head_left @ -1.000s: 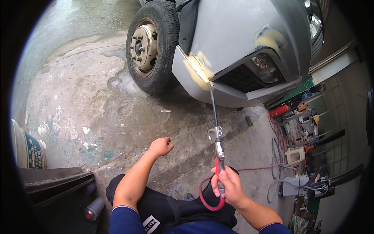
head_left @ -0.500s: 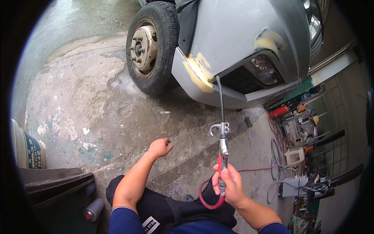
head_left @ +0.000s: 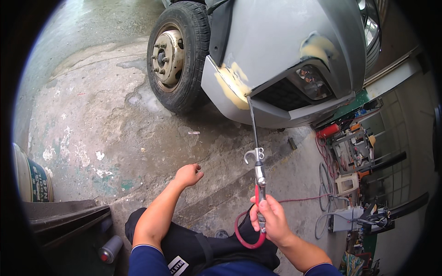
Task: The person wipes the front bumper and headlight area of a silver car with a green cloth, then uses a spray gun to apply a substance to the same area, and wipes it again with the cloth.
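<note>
My right hand [head_left: 270, 216] grips an air blow gun [head_left: 259, 175] with a long thin nozzle, a metal hook and a red lever. A red hose [head_left: 251, 246] loops from its lower end. The nozzle tip points away from me and overlaps the lower edge of a patch of yellowish filler [head_left: 232, 87] on the grey vehicle bumper [head_left: 271, 112]; whether it touches cannot be told. Empty, my left hand [head_left: 189, 175] hangs over the floor with its fingers loosely bent and somewhat apart. Another filler patch [head_left: 317, 47] lies above the headlight [head_left: 313, 80].
A wheel [head_left: 177, 57] stands left of the bumper. At left are a bucket [head_left: 34, 177], a dark metal piece [head_left: 69, 218] and a spray can [head_left: 110, 249]. Hoses [head_left: 327, 184], a red cylinder [head_left: 328, 131] and tools crowd the right side. The concrete floor [head_left: 110, 124] is worn.
The blow gun's nozzle has swung to the left, its tip shifting from the bumper opening's corner toward the filler patch. My left hand has stayed where it was.
</note>
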A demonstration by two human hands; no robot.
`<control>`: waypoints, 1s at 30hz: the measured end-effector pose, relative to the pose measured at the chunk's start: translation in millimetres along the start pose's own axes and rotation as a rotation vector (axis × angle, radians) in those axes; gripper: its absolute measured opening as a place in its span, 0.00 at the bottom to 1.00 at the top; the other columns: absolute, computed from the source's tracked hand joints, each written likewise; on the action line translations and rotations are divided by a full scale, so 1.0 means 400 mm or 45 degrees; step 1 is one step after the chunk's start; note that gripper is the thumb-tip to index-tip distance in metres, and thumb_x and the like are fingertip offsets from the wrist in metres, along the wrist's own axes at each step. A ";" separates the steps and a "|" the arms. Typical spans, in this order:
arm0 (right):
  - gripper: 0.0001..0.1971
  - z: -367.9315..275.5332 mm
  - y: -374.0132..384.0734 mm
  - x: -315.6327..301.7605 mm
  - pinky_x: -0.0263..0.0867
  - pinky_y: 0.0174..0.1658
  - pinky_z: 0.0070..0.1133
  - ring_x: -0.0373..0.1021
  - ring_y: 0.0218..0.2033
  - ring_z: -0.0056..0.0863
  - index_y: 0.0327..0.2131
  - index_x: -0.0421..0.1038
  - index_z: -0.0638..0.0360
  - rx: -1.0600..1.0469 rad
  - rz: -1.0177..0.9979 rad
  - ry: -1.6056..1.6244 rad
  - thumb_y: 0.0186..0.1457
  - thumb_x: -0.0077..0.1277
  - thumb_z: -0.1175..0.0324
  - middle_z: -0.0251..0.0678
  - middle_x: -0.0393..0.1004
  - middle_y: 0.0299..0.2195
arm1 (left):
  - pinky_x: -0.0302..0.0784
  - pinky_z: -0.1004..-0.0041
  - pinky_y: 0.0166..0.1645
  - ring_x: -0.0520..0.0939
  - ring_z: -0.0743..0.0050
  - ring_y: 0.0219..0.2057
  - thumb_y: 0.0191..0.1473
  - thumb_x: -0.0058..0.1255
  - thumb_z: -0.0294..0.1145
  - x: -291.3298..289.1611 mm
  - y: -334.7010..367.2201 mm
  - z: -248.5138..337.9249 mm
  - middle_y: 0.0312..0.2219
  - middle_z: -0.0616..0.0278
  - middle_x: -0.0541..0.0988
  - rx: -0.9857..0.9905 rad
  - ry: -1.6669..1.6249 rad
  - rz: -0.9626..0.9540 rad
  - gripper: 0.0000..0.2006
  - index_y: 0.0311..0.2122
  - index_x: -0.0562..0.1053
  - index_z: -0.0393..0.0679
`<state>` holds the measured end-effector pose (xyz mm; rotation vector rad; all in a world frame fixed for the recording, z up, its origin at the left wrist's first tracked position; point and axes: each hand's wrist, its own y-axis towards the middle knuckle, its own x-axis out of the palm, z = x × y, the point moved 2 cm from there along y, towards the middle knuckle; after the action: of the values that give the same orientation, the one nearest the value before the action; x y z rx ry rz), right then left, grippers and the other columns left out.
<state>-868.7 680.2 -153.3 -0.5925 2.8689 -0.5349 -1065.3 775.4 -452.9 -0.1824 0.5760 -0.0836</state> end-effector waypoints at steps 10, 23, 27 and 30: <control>0.17 0.013 -0.021 -0.001 0.61 0.22 0.17 0.63 0.17 0.21 0.46 0.61 0.66 0.046 -0.025 -0.005 0.65 0.38 0.59 0.38 0.69 0.24 | 0.76 0.62 0.44 0.81 0.54 0.39 0.49 0.52 0.45 -0.004 -0.003 0.000 0.36 0.53 0.81 -0.006 -0.008 0.005 0.20 0.42 0.75 0.42; 0.16 0.031 -0.046 -0.010 0.61 0.23 0.16 0.63 0.18 0.19 0.46 0.61 0.66 0.072 0.033 0.083 0.66 0.38 0.61 0.37 0.69 0.24 | 0.76 0.61 0.44 0.81 0.53 0.38 0.49 0.51 0.44 -0.005 -0.004 -0.001 0.35 0.53 0.81 -0.001 -0.015 0.010 0.19 0.42 0.76 0.41; 0.17 0.042 -0.052 -0.016 0.61 0.21 0.17 0.63 0.16 0.21 0.46 0.61 0.65 0.090 0.013 0.008 0.66 0.37 0.59 0.39 0.69 0.23 | 0.76 0.61 0.44 0.81 0.53 0.38 0.49 0.51 0.44 0.000 -0.001 0.002 0.35 0.54 0.81 0.004 -0.018 -0.001 0.19 0.42 0.76 0.42; 0.17 0.044 -0.049 -0.021 0.61 0.22 0.17 0.63 0.17 0.20 0.46 0.61 0.65 0.050 0.037 0.023 0.66 0.37 0.59 0.38 0.69 0.24 | 0.76 0.61 0.44 0.81 0.53 0.39 0.49 0.51 0.44 -0.002 -0.001 0.002 0.35 0.54 0.81 0.004 -0.013 0.005 0.19 0.42 0.76 0.42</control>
<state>-850.3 661.2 -161.6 -0.5416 2.8719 -0.5931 -1065.7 775.1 -451.8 -0.1786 0.5661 -0.0799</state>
